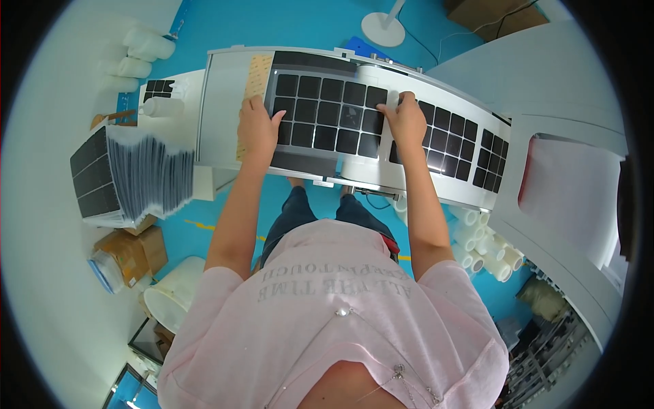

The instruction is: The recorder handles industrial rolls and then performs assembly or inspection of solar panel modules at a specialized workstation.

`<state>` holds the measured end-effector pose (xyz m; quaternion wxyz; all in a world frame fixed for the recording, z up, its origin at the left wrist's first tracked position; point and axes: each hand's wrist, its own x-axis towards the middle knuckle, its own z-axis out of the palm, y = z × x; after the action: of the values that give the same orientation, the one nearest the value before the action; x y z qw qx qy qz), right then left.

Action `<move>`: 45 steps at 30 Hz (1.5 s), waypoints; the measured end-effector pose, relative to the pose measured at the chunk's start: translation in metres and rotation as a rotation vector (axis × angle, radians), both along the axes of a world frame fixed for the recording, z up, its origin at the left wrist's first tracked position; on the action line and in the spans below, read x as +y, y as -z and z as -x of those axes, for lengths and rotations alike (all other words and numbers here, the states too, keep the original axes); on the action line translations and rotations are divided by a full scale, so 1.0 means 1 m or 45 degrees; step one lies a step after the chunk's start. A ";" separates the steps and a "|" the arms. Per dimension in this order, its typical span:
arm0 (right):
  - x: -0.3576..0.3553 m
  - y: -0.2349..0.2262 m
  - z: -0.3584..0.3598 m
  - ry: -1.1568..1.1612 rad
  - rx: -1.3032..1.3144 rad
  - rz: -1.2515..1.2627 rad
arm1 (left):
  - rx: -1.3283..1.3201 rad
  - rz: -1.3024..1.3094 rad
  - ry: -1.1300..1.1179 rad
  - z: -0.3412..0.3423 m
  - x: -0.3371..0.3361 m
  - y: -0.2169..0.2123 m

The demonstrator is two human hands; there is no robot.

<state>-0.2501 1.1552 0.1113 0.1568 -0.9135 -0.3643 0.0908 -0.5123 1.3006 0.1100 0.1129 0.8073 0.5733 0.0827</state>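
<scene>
A clear-edged sheet of black squares [328, 112] lies flat on the white conveyor-like machine in front of me. Beside its left edge is my left hand [259, 131], thumb spread out to the edge and fingers over a tan dotted strip [259, 71]. My right hand [409, 126] rests at the sheet's right edge. Its thumb reaches onto that edge, with the fingers set apart further right. No grip on the sheet shows in either hand. Further right, another sheet of black squares [449, 140] lies on the white surface, partly behind my right hand.
At the left stands a thick stack of similar sheets [153, 170], with cardboard boxes [139, 252] and a white bin [174, 293] below. A large white machine housing [565, 136] borders the right. White rolls [487, 245] lie on the blue floor. A round stand base [383, 29] is beyond the machine.
</scene>
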 end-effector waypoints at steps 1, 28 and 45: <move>-0.003 0.003 -0.001 -0.039 0.039 -0.147 | -0.060 -0.125 0.166 -0.002 0.003 -0.001; -0.022 -0.008 0.110 -0.808 -0.001 -0.350 | -0.464 -0.226 0.172 0.143 -0.076 -0.057; -0.235 -0.401 -0.060 0.232 -1.965 -1.038 | 0.384 -0.435 -0.390 0.274 0.011 -0.230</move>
<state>-0.1900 0.9205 0.5119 0.1876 -0.6183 -0.2985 -0.7024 -0.7861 1.3119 0.3395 -0.1252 0.7218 0.6768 0.0732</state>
